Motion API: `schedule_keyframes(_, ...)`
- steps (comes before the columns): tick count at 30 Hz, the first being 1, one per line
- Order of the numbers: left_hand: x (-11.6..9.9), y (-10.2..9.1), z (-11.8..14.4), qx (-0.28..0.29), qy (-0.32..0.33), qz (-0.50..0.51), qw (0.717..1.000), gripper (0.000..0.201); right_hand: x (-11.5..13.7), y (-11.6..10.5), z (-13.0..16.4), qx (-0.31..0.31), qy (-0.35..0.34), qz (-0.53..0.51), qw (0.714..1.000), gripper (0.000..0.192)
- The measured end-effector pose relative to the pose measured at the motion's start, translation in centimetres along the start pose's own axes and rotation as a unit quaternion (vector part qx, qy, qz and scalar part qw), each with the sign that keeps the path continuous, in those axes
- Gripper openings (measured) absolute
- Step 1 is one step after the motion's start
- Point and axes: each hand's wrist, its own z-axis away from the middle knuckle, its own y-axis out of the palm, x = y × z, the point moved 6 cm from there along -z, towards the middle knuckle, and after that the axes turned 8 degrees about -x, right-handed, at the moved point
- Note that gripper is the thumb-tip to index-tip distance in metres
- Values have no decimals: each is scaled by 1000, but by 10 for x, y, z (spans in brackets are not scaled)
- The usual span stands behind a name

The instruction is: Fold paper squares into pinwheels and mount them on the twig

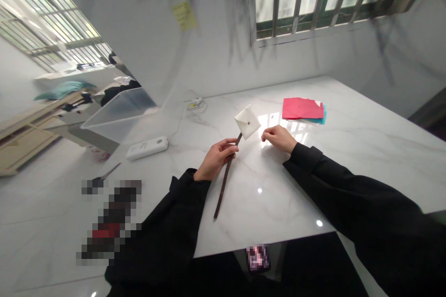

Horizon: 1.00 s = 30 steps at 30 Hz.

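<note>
My left hand [220, 157] grips a thin dark brown stick [223, 187], thumb and fingers closed round its upper part. At the stick's top is a folded white paper square [247, 122] with a small dark dot near its middle. The stick slants, its lower end toward the table's front edge. To the right of the paper, my right hand [278, 138] is just over the table with its fingers curled closed. Whether anything is between those fingertips is hidden. A tiny dark bit [272, 116] lies on the table beyond the right hand.
Stacked red, blue and white paper sheets [302, 108] lie at the back right of the marble-patterned table [369, 158]. A white power strip [147, 148], a clear plastic bin [118, 113] and a coiled cable [195, 104] are left. Blurred-out dark items [114, 222] lie front left.
</note>
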Motion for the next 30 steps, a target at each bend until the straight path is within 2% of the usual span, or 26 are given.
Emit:
schedule_keyframes(4, -1, 1, 1, 4, 2, 4, 1000, 48, -2, -5, 1, -51, 21, -25, 998, 30)
schedule_keyframes(8, 0, 1, 0, 6, 2, 0, 1000, 48, -3, -8, 3, -80, 21, -59, 995, 79)
schedule_keyframes(10, 1, 1, -1, 11, 2, -2, 1000, 48, -1, -8, 4, -75, 5, -59, 995, 93)
schedule_keyframes(17, 2, 1, -1, 21, 1, -10, 1000, 50, 3, -9, 7, -77, -11, -37, 996, 102)
schedule_keyframes(19, 2, 2, 0, 31, 1, -20, 999, 49, 3, -12, 6, -86, -16, -22, 996, 95)
schedule_keyframes(20, 2, 2, 0, 35, 1, -24, 999, 48, 3, -12, 5, -78, -18, -6, 997, 85)
schedule_keyframes(23, 2, 2, -1, 33, 2, -22, 999, 48, 1, -5, 2, -4, -20, 60, 998, 39)
schedule_keyframes(24, 2, 2, -1, 30, 2, -18, 999, 48, 0, -3, 1, 21, -19, 75, 997, 31)
schedule_keyframes(26, 2, 2, -1, 24, 1, -11, 1000, 49, -1, -1, 1, 38, -16, 84, 996, 28)
schedule_keyframes(30, 1, 2, -1, 13, -1, -13, 1000, 49, 0, 0, 2, 18, -24, 75, 997, 28)
